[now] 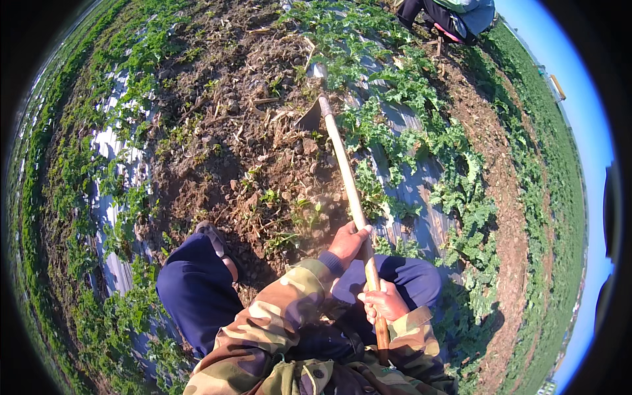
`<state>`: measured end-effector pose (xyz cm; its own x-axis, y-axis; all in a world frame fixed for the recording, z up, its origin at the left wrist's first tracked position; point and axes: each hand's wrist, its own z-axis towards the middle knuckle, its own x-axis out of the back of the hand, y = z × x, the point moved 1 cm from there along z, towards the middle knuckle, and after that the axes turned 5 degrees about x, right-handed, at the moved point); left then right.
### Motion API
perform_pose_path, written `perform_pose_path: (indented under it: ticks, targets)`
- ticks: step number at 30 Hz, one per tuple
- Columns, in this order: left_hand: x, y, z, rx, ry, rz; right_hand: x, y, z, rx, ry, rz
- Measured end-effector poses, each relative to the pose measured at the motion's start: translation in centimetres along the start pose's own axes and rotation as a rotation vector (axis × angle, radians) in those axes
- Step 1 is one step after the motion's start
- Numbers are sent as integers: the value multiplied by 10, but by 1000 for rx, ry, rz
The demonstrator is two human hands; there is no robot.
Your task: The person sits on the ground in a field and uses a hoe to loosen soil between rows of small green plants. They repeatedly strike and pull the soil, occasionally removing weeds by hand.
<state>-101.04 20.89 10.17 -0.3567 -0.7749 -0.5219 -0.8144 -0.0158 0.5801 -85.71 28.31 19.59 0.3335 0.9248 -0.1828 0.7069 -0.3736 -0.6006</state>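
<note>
Both of my hands are closed around the wooden handle of a hoe (345, 165). My left hand (348, 243) grips the shaft farther up, above my bent knees. Lower down, close to my body, my right hand (385, 301) holds the butt part of the handle. The dark metal hoe blade (311, 117) is at the far end, over loose brown soil (276, 158) with stones, dry stalks and small weeds. Whether the blade's edge touches the ground cannot be told.
Leafy green plants (419, 133) grow through plastic mulch film (424, 182) along the right of the soil strip. More plants and mulch film (111, 197) line the left. Another person (461, 22) sits low at the top right. My shoe (215, 242) rests on the soil.
</note>
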Motion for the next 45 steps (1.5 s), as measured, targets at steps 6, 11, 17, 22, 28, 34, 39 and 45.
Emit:
perform_pose_path:
  ticks: [6, 11, 17, 22, 28, 34, 39, 45]
  targets:
    - [-26, 10, -37, -102, -111, -21, 4, -11, -43, 39, -32, 64]
    - [-21, 24, -14, -250, -31, 72, 2, -28, -1, 88, 21, 26]
    - [2, -8, -5, 138, -35, -42, 0, 1, 12, -73, 25, 7]
    - [-5, -13, -16, 92, -24, -41, 18, 33, -53, -107, -95, 215]
    - [-22, -2, -43, 65, -85, -4, 24, 30, -83, -46, -79, 146]
    - [-21, 13, -29, -45, -141, -13, 19, 11, -47, 23, -24, 63]
    - [-13, -16, -32, 220, -169, -144, 21, 27, -72, -113, 42, -90]
    - [-8, 0, -39, 82, -123, -239, 10, 22, -111, -17, 134, -545]
